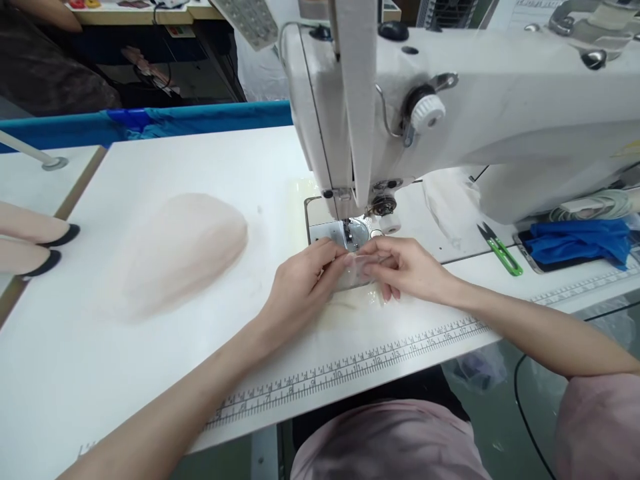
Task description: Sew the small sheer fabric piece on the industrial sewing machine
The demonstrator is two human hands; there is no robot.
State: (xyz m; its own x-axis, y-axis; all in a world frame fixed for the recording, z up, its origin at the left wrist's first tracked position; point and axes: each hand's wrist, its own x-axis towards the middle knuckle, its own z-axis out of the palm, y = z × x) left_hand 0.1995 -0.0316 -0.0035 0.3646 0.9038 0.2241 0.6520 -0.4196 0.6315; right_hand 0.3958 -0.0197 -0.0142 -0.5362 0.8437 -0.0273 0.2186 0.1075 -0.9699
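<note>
My left hand [305,283] and my right hand [407,267] meet just in front of the needle [349,230] of a white sewing machine [450,113]. Both pinch a small, sheer, pale piece of fabric [356,272] that lies on the metal needle plate [325,232]. The fingertips of both hands are pressed together on the fabric's edges. The presser foot stands right behind the fabric.
A pile of sheer peach fabric [175,250] lies on the white table [150,360] at the left. Green thread snips [500,250] and a blue cloth [580,241] lie at the right, under the machine arm. A printed ruler [350,367] runs along the table's front edge.
</note>
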